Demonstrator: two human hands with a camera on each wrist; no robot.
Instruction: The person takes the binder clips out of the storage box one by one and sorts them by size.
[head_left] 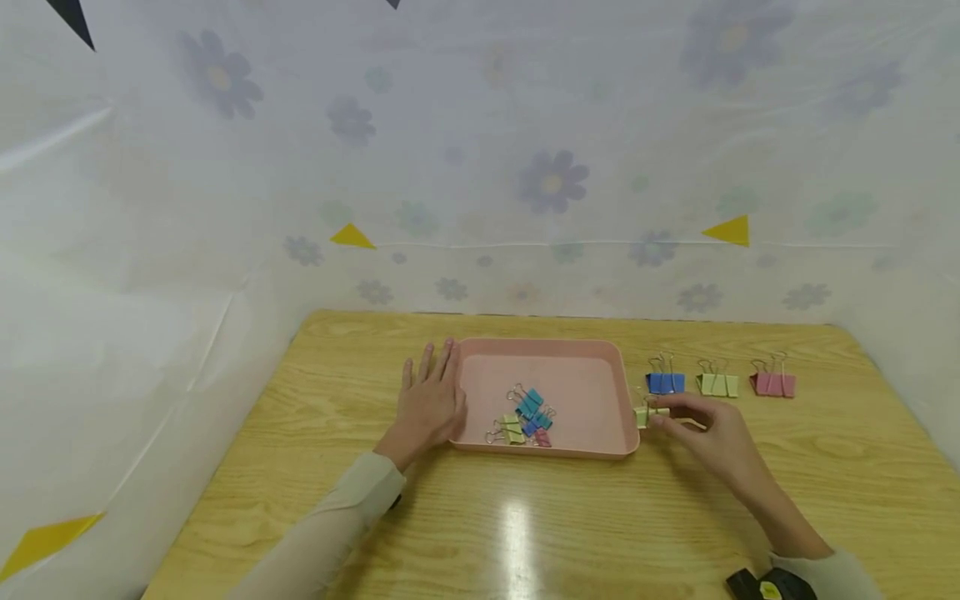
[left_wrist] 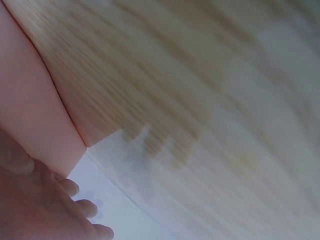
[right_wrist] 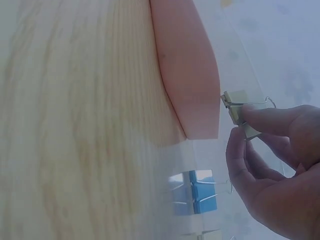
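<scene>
A pink tray point(head_left: 570, 375) lies on the wooden table, with several small binder clips point(head_left: 529, 403) in blue, yellow-green and pink gathered near its front left. Along the tray's left rim rests my left hand point(head_left: 429, 408), fingers straight and pointing away. Just off the right rim, my right hand point(head_left: 712, 429) pinches a yellow-green binder clip point(right_wrist: 236, 107) between thumb and fingers. In the right wrist view its wire handles show beside the thumb. Behind that hand stand a blue binder clip point(head_left: 666, 383), a yellow-green one point(head_left: 717, 384) and a pink one point(head_left: 773, 384) in a row.
The wood-grain table point(head_left: 337, 517) reaches back to a flowered plastic sheet point(head_left: 480, 167) that hangs behind and at the sides. Yellow triangles point(head_left: 727, 232) mark the sheet. A black strap device point(head_left: 772, 585) sits on the right wrist.
</scene>
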